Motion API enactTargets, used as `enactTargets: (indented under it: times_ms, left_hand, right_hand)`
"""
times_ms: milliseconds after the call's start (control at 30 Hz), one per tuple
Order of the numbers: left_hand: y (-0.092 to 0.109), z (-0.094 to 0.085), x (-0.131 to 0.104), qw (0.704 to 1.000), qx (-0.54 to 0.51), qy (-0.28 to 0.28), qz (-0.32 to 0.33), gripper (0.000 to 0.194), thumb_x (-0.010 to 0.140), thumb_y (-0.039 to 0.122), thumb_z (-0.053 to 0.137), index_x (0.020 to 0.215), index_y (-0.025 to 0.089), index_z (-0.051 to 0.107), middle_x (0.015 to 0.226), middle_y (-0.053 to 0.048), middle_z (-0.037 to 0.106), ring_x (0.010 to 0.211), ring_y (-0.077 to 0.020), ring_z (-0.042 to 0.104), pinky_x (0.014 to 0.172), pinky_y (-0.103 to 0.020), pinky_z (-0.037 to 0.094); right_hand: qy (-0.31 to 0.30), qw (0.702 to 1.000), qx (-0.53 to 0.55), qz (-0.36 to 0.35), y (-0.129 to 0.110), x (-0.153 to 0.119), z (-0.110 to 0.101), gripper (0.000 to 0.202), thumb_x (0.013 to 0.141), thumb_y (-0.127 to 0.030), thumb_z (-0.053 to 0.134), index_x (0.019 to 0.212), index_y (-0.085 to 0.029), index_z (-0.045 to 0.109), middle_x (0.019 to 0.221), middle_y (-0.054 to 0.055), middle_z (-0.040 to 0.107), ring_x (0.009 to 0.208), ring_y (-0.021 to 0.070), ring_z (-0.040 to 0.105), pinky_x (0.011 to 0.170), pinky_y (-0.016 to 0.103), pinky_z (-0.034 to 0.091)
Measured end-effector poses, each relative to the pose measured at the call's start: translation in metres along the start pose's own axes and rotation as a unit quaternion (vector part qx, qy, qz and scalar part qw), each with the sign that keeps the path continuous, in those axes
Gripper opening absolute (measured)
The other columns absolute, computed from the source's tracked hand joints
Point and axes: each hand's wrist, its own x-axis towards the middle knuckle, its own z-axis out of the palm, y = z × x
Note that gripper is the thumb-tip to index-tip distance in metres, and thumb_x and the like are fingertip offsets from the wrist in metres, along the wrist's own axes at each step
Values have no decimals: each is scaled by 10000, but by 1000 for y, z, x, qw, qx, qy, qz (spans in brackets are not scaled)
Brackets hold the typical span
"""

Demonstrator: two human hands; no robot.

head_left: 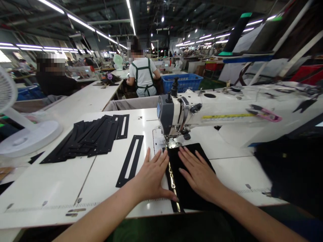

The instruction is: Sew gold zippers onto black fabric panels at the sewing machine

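A black fabric panel (188, 191) lies flat on the white sewing table, its far edge by the needle area of the sewing machine (174, 117). Along its left side runs a gold metal zipper (172, 179) with a gold slider. My left hand (153, 174) rests with fingers spread beside the zipper, the thumb over the tape. Stretched flat on the black panel is my right hand (198, 169). Left of my left hand lies a single black frame piece (128, 163) with a long slot cut through it.
Overlapping black slotted pieces (85, 136) form a pile on the left. A white fan (30, 134) stands at the far left. Pink-handled snips (267, 114) sit on the machine arm. Beyond are a blue basket (181, 82) and a person in a green apron (143, 75).
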Motion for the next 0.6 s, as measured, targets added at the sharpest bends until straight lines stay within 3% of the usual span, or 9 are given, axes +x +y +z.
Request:
enactTargets:
  times_ms: [100,167,233,300,367,400,533,600]
  left_hand:
    - [2,0,-7,1000,-18,5,0,1074,621,787,422,1389,99,116,1450,-164,106,1333,-317,53,1045,-563,-26]
    - [-2,-6,-16,1000,-22,11,-9,1100,612,780,449,1394,110,63,1455,-158,69,1335,-308,36,1052,-560,14]
    - [-15,-15,-31,998,-5,40,-52,1054,653,747,456,1396,126,39,1458,-150,52,1338,-291,32,1058,-551,54]
    - [-32,-23,-51,989,32,77,-123,835,787,640,395,1394,149,100,1460,-134,87,1341,-261,52,1062,-539,75]
    - [-43,-26,-73,984,68,59,-155,632,859,544,345,1355,160,271,1443,-132,190,1336,-269,100,1051,-557,87]
    - [-45,-25,-84,985,76,35,-149,625,851,543,365,1343,163,304,1430,-136,232,1330,-284,128,1045,-565,109]
    - [-20,-14,-116,991,100,10,-88,982,638,645,586,1384,141,192,1430,-178,208,1301,-355,189,1019,-550,220]
    - [-3,-8,-124,992,113,-17,-55,946,646,537,636,1390,174,177,1417,-150,265,1273,-336,275,1003,-494,291]
  right_hand:
    - [39,995,-40,80,27,-13,6,594,898,-466,257,1349,-84,308,1405,142,290,1299,262,248,1020,510,250]
    - [84,990,-60,101,34,-17,3,657,889,-507,224,1349,-43,291,1401,181,281,1302,299,225,1019,554,210]
    - [111,990,-54,73,28,-14,-8,650,895,-484,228,1362,-34,251,1414,179,251,1313,293,194,1035,547,183]
    - [98,995,-19,14,12,-5,-19,575,912,-399,256,1381,-69,217,1436,133,220,1323,247,177,1057,487,205]
    - [58,997,23,-42,-5,7,-23,499,920,-305,271,1379,-110,242,1437,93,233,1322,206,189,1061,443,238]
    - [37,997,40,-62,-11,12,-22,475,921,-277,274,1370,-122,270,1429,86,256,1317,197,206,1059,442,248]
    - [-9,995,71,-73,-17,24,-4,449,920,-265,292,1343,-121,325,1402,89,309,1300,195,254,1056,477,244]
    - [-4,995,88,-52,-13,24,2,446,920,-241,277,1338,-93,328,1399,99,314,1297,186,261,1061,458,248]
